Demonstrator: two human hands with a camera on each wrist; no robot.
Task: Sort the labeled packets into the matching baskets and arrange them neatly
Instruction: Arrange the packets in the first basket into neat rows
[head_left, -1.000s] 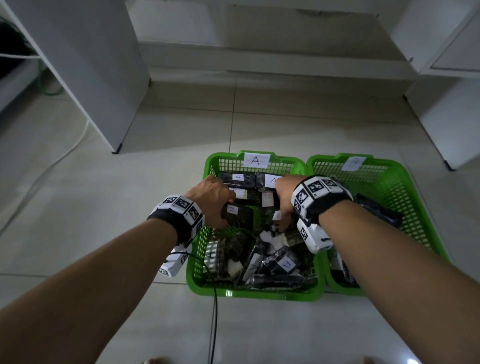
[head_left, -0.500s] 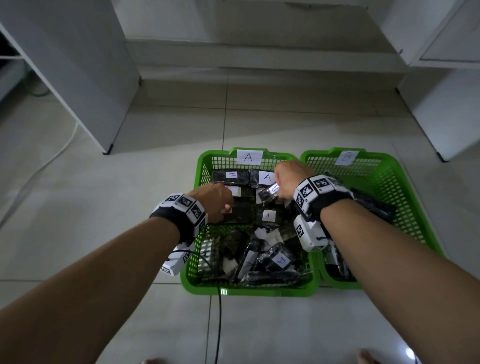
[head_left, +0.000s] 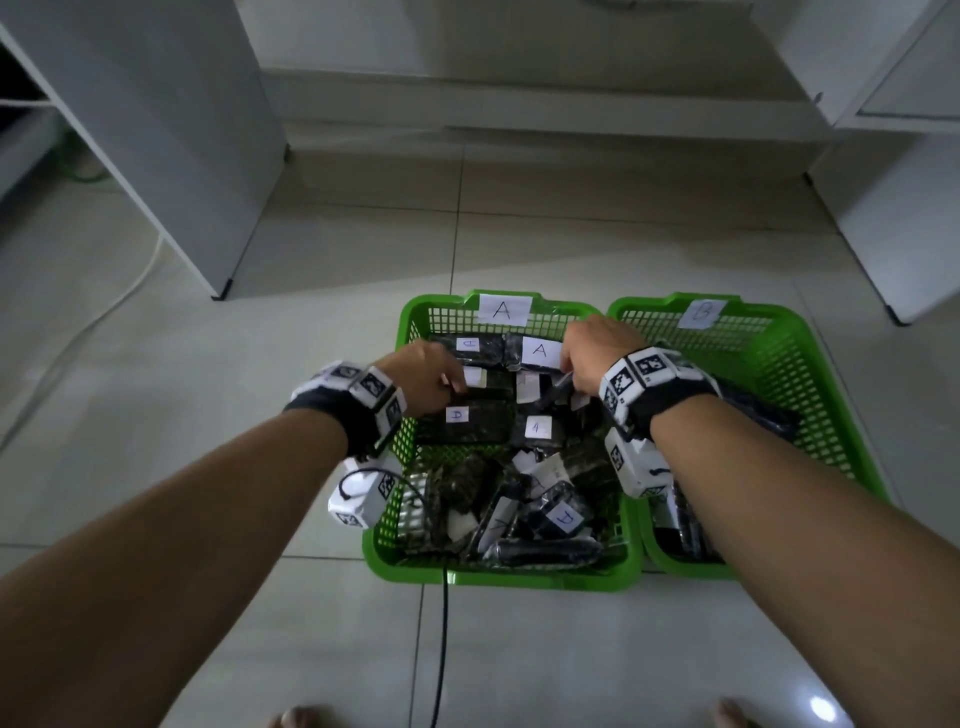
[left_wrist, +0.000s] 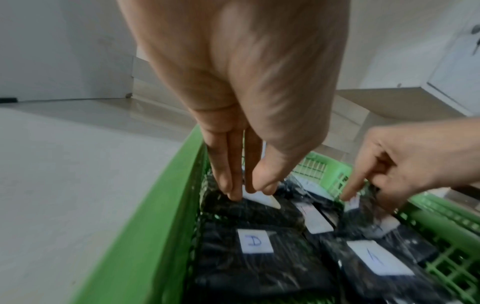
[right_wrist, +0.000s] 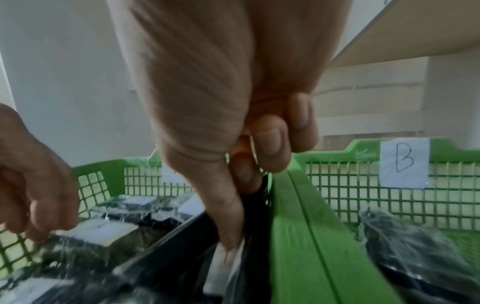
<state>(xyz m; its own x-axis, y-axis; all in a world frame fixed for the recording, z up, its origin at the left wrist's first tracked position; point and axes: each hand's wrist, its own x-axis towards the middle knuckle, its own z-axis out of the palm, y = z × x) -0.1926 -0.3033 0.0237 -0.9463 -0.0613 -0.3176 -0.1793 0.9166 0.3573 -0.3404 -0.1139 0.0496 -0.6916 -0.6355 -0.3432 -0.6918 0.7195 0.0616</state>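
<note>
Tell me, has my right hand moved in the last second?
Yes. The right hand has moved toward the A label at the basket's far wall.

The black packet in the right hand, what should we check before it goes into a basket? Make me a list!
1. Right hand pinches the black plastic packet: ok.
2. Label letter on that packet readable: cannot tell.
3. Green plastic basket marked B has free room: ok.
4. Left hand touches a packet in the green plastic basket marked A, out of the way: ok.
5. Near end of basket A tidy: not ok, packets lie jumbled.
</note>
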